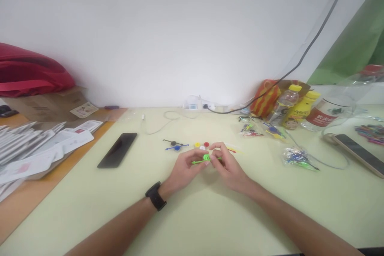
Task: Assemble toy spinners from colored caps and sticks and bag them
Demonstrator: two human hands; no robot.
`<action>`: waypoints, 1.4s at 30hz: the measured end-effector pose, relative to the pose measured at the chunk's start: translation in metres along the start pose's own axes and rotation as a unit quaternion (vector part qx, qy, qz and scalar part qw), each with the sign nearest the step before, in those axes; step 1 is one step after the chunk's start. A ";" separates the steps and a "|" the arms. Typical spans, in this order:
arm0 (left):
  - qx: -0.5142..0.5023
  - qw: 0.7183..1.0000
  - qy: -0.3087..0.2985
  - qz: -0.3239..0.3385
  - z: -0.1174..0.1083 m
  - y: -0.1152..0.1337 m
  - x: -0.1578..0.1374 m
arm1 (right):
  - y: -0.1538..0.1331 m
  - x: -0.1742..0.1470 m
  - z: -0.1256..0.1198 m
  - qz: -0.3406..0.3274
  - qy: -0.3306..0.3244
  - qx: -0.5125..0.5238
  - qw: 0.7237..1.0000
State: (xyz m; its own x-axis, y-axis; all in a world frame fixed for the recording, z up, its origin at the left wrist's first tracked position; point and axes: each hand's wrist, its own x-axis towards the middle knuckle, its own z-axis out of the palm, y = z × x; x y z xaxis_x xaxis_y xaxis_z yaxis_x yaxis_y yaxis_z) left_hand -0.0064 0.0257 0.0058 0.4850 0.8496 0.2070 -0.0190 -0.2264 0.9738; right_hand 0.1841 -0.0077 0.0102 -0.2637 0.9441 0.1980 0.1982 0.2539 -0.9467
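Note:
Between my two hands is a small green plastic arrow spinner [206, 157] with a round hub, held just above the table. My left hand [186, 166] pinches its arrow-tipped side. The fingertips of my right hand [229, 168] close on the hub's right side and partly hide that end. Beyond my left hand lie a black arrow spinner [173, 143] and a blue arrow spinner [177, 148]. A yellow disc [197, 145], a red disc [206, 144] and a white disc [202, 148] sit just past my fingers. A red arrow [232, 150] pokes out behind my right hand.
At left lie a black phone [117, 150] and stacked printed cards [45, 148]. Toward the right are bagged spinner parts [300, 157], bottles [302, 110], a large plastic jug [324, 114] and another phone [360, 154]. A power strip [193, 103] with cables stands by the wall.

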 end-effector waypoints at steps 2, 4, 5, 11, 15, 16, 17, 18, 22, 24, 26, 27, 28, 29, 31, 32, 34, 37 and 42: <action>0.000 1.000 0.004 0.007 -0.002 -0.002 0.000 | 0.001 0.000 0.000 -0.007 0.003 -0.002 1.000; 0.005 1.000 0.003 0.017 -0.003 -0.003 0.001 | 0.001 0.000 -0.002 -0.019 0.000 -0.010 1.000; 0.012 1.000 0.003 0.022 -0.004 -0.002 0.000 | 0.001 0.000 -0.003 -0.028 -0.002 -0.018 0.999; 0.075 0.995 0.007 0.067 -0.004 0.003 0.000 | 0.002 0.000 -0.010 -0.080 -0.037 -0.086 0.992; 0.160 0.979 0.015 0.125 -0.006 0.003 -0.001 | 0.005 0.001 -0.014 -0.100 -0.054 -0.128 0.985; 0.184 0.973 0.018 0.139 -0.007 0.003 -0.001 | 0.006 0.001 -0.014 -0.106 -0.051 -0.133 0.984; 0.203 0.967 0.023 0.155 -0.008 0.002 -0.001 | 0.007 0.001 -0.014 -0.113 -0.048 -0.137 0.983; 0.218 0.960 0.027 0.171 -0.008 0.000 -0.001 | 0.007 0.001 -0.014 -0.119 -0.047 -0.138 0.982; 0.248 0.943 0.032 0.220 -0.011 -0.002 -0.001 | 0.008 0.002 -0.014 -0.119 -0.056 -0.121 0.984; 0.257 0.939 0.027 0.227 -0.011 -0.002 -0.002 | 0.008 0.003 -0.014 -0.108 -0.053 -0.110 0.987; 0.261 0.939 0.023 0.222 -0.011 -0.001 -0.004 | 0.007 0.003 -0.014 -0.099 -0.045 -0.101 0.989; 0.263 0.940 0.022 0.217 -0.011 -0.001 -0.004 | 0.006 0.002 -0.014 -0.096 -0.043 -0.097 0.990; 0.265 0.941 0.024 0.210 -0.011 -0.001 -0.005 | 0.006 0.002 -0.013 -0.093 -0.041 -0.092 0.991; 0.268 0.941 0.028 0.204 -0.011 -0.001 -0.005 | 0.005 0.002 -0.013 -0.089 -0.038 -0.087 0.992; 0.271 0.942 0.035 0.193 -0.011 -0.002 -0.005 | 0.004 0.002 -0.013 -0.077 -0.028 -0.073 0.994; 0.270 0.944 0.037 0.188 -0.011 -0.002 -0.005 | 0.003 0.002 -0.014 -0.071 -0.021 -0.063 0.995; 0.261 0.947 0.035 0.182 -0.011 0.000 -0.004 | 0.002 0.003 -0.015 -0.062 -0.005 -0.033 0.997; 0.224 0.960 0.010 0.170 -0.011 0.005 -0.004 | 0.002 0.008 -0.018 -0.053 0.011 0.018 0.998; 0.133 0.984 -0.042 0.111 -0.009 0.007 -0.002 | 0.004 0.013 -0.022 -0.040 0.020 0.063 0.997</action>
State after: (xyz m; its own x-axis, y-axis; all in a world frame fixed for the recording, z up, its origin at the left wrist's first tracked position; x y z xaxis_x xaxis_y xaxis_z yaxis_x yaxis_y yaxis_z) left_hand -0.0159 0.0268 0.0129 0.5658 0.7257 0.3915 0.0927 -0.5278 0.8443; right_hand 0.2021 0.0106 0.0145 -0.2357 0.9301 0.2817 0.0567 0.3025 -0.9515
